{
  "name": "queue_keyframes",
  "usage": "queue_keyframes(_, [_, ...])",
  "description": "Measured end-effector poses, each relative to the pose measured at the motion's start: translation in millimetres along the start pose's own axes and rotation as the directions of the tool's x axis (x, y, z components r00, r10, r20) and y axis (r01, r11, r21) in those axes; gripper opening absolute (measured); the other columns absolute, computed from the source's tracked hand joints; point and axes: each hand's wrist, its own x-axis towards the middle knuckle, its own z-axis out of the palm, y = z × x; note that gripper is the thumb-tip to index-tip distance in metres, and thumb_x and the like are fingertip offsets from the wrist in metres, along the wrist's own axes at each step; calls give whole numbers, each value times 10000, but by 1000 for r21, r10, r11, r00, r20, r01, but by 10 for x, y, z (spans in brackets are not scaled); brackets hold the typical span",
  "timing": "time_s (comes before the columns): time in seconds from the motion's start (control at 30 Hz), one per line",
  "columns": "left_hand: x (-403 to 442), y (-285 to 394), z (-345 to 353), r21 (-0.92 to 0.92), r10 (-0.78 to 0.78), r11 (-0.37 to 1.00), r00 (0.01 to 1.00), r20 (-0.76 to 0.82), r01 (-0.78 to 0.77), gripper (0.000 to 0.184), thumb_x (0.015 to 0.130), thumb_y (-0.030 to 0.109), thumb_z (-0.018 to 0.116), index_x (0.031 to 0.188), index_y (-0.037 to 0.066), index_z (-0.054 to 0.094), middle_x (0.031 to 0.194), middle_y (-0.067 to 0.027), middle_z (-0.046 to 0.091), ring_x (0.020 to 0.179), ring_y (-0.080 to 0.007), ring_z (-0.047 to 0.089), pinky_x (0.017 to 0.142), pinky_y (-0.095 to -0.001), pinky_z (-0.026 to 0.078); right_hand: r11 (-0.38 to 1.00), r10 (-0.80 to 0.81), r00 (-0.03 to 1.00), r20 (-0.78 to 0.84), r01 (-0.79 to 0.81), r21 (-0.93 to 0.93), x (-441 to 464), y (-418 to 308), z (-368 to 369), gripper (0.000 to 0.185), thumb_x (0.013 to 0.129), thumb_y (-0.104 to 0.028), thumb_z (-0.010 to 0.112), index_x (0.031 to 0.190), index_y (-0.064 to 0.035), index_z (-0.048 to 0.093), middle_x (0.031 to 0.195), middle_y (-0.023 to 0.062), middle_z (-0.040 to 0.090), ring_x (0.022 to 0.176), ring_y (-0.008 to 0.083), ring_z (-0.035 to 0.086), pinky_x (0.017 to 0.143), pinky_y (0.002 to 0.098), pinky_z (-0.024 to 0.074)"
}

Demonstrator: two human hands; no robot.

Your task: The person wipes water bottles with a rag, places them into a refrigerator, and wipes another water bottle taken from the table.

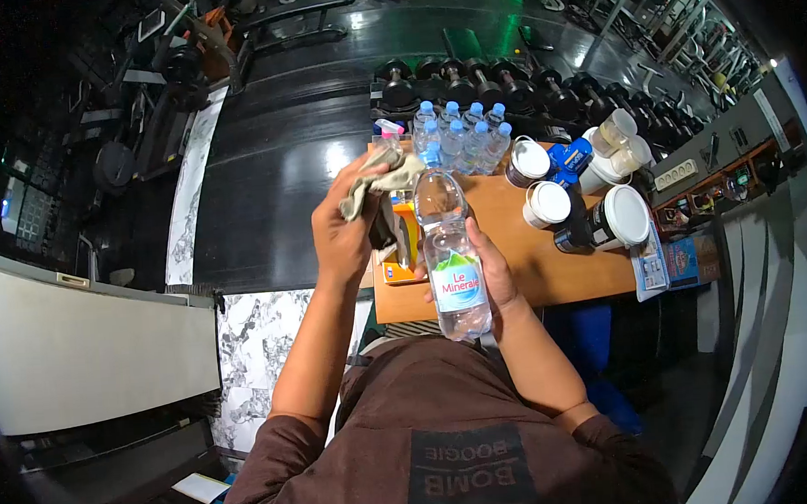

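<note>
My right hand (497, 269) is wrapped round a clear plastic water bottle (457, 290) with a blue cap and a "Le Minerale" label. The bottle stands tilted in front of my chest, cap pointing away from me. My left hand (339, 226) is closed on a pale, crumpled cloth (385, 177), raised just left of the bottle's neck. Part of the cloth hangs down below the fingers. Behind the bottle, a yellow-orange box (405, 270) lies on the wooden table, partly hidden.
Several capped water bottles (464, 142) stand together at the table's far side. To the right are white-lidded tubs (619, 216) and a blue package (571, 159). A dumbbell rack (504, 84) runs beyond the wooden table (516, 282). A white cabinet (95, 345) is at left.
</note>
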Motion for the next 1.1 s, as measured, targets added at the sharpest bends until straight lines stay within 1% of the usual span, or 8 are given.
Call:
queue_keyframes(0.17, [310, -44, 144, 55, 46, 997, 969, 241, -61, 421, 927, -111, 583, 1286, 35, 748, 1400, -151, 703, 1376, -275, 604, 1157, -382, 444, 998, 11, 992, 124, -3, -69, 59, 107, -103, 646, 1075, -605, 518, 1363, -34, 606, 1101, 161, 744, 862, 294, 775, 702, 436, 664])
queue_keyframes(0.23, [313, 45, 177, 371, 61, 902, 916, 396, -220, 538, 796, -142, 638, 1279, 67, 751, 1345, -111, 732, 1422, -341, 579, 1205, -452, 428, 1000, -8, 998, 54, 8, 7, 53, 137, -60, 631, 1079, -592, 517, 1369, -39, 606, 1114, 163, 749, 864, 291, 778, 702, 437, 665])
queue_keyframes(0.3, [252, 136, 246, 376, 76, 883, 876, 476, -281, 543, 747, -145, 654, 1240, 61, 750, 1340, -108, 730, 1418, -365, 576, 1216, -476, 420, 999, -15, 998, 53, 13, 48, 66, 175, -145, 622, 1078, -593, 507, 1366, -52, 616, 1119, 156, 751, 865, 287, 776, 699, 442, 666])
queue_keyframes(0.5, [-2, 78, 315, 291, 156, 900, 865, 478, -323, 292, 839, -48, 685, 1112, 24, 759, 1271, -120, 747, 1385, -353, 599, 1175, -485, 430, 975, -31, 989, 142, -1, 222, 75, 124, -319, 629, 1061, -605, 496, 1354, -67, 638, 1133, 153, 751, 880, 309, 759, 717, 494, 662])
queue_keyframes(0.63, [35, 38, 201, -38, 84, 996, 964, 254, -76, 253, 977, 2, 606, 1173, 6, 766, 1288, -161, 742, 1295, -297, 649, 1133, -427, 463, 970, 85, 986, 142, -114, 214, 52, 125, -286, 667, 1051, -635, 504, 1333, -50, 655, 1137, 171, 755, 824, 336, 758, 668, 480, 631])
queue_keyframes(0.77, [241, 90, 178, 1, 86, 996, 986, 140, -87, 279, 945, -26, 637, 1191, 10, 762, 1339, -148, 724, 1314, -303, 635, 1137, -407, 458, 987, 129, 978, 161, -142, 69, 36, 88, -226, 692, 1078, -639, 452, 1282, -13, 665, 978, 206, 765, 764, 353, 753, 663, 457, 622])
queue_keyframes(0.9, [238, 142, 249, 428, 134, 858, 929, 346, -283, 474, 797, -152, 651, 1198, 78, 759, 1350, -106, 722, 1415, -347, 573, 1196, -455, 419, 989, 125, 987, 103, -131, 61, 29, 80, -108, 669, 1092, -619, 429, 1272, -16, 657, 941, 203, 757, 757, 321, 757, 654, 435, 641])
queue_keyframes(1.1, [-59, 255, 339, 353, 145, 889, 911, 386, -291, 428, 754, -150, 658, 1116, 61, 741, 1305, -70, 732, 1432, -387, 552, 1179, -501, 427, 994, -3, 999, 34, 0, 105, 67, 148, -261, 649, 1105, -590, 371, 1299, -32, 638, 1012, 190, 754, 764, 313, 762, 645, 441, 664])
